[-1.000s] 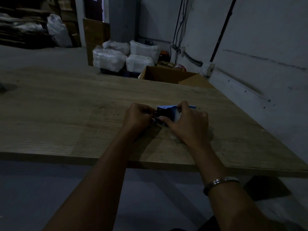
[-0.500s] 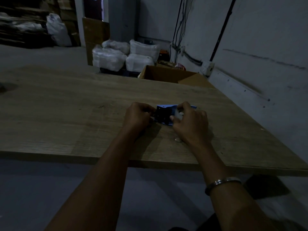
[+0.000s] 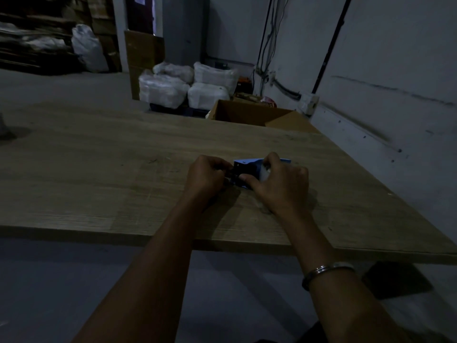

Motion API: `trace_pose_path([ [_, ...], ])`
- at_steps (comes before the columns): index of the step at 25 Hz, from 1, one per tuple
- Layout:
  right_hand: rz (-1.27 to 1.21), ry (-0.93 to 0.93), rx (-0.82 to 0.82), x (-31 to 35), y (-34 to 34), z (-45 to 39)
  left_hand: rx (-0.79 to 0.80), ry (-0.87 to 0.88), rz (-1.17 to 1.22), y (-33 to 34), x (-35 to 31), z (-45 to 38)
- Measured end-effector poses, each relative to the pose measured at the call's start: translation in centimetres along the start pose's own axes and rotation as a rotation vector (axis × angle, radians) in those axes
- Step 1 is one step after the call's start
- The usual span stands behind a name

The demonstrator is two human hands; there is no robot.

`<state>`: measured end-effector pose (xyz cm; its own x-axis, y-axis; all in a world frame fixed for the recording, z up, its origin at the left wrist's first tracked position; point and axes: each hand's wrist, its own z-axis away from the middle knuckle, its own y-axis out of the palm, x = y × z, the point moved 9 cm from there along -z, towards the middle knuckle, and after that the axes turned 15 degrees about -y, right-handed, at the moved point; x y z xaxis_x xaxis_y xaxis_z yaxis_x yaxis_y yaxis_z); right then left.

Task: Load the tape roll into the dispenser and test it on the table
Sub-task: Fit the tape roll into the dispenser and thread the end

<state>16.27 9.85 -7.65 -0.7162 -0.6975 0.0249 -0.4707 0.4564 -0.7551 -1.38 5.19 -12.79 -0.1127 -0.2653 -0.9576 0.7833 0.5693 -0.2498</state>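
A small blue tape dispenser [image 3: 247, 170] with a toothed cutting edge lies on the wooden table [image 3: 99, 169], between my two hands. My right hand [image 3: 279, 186] grips its right part, thumb along the near side and fingers curled over the top. A pale clear tape roll [image 3: 264, 173] shows under those fingers, mostly hidden. My left hand [image 3: 205, 178] is curled at the dispenser's left end, by the teeth, and pinches something there; I cannot tell whether it is the tape end or the dispenser's edge.
The table's near edge [image 3: 173, 240] runs just below my hands. An open cardboard box [image 3: 249, 115] stands behind the table's far edge, with white sacks [image 3: 173, 87] beyond it. A grey wall [image 3: 395, 95] rises to the right.
My right thumb has slid left again along the dispenser's near side. The hands and the dispenser otherwise stay in place.
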Motion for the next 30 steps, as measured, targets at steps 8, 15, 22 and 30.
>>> trace_pose_path([
  [8, -0.1, -0.017, -0.039, 0.0, -0.1, 0.0, 0.018, -0.041, 0.007, 0.0, 0.2, -0.1],
  [15, -0.062, -0.068, -0.015, -0.2, 0.2, 0.4, 0.041, -0.024, 0.035, 0.1, 0.2, 0.1],
  [22, -0.028, -0.054, -0.016, -0.2, 0.6, 0.1, 0.113, -0.076, 0.109, 0.0, 0.1, 0.7],
  [30, -0.106, -0.022, -0.062, -1.0, 0.2, 0.8, 0.282, -0.163, 0.24, -0.3, 0.3, 1.9],
])
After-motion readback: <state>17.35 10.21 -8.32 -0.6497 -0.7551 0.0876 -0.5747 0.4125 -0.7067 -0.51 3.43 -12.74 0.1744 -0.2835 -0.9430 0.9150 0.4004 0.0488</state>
